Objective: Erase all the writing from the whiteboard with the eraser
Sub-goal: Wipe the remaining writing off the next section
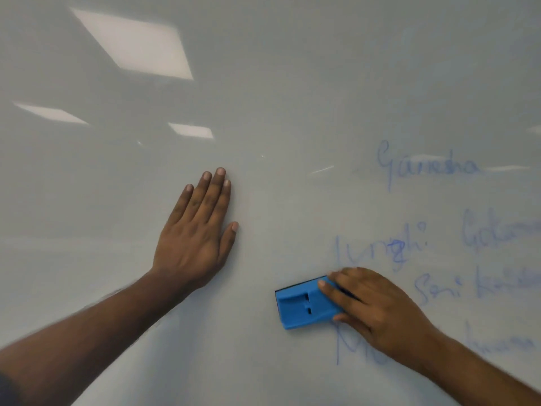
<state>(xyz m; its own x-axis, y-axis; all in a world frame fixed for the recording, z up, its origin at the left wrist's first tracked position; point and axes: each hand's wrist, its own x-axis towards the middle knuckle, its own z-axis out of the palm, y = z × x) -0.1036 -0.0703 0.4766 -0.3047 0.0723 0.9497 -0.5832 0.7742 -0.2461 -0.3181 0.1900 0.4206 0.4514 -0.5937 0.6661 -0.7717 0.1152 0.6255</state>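
The whiteboard (pixel 292 98) fills the whole view. Blue handwriting (pixel 424 167) covers its right half in several lines, some of it smeared. My right hand (pixel 377 309) grips the right end of a blue eraser (pixel 304 304) and holds it flat against the board, just below the left end of a written word. Part of a lower blue word is hidden under this hand. My left hand (pixel 196 230) lies flat on the bare board to the left, fingers straight and pointing up.
The left half of the board shows no writing, only pale reflections of ceiling lights (pixel 137 45). More faint blue writing (pixel 497 230) runs off the right edge of the view.
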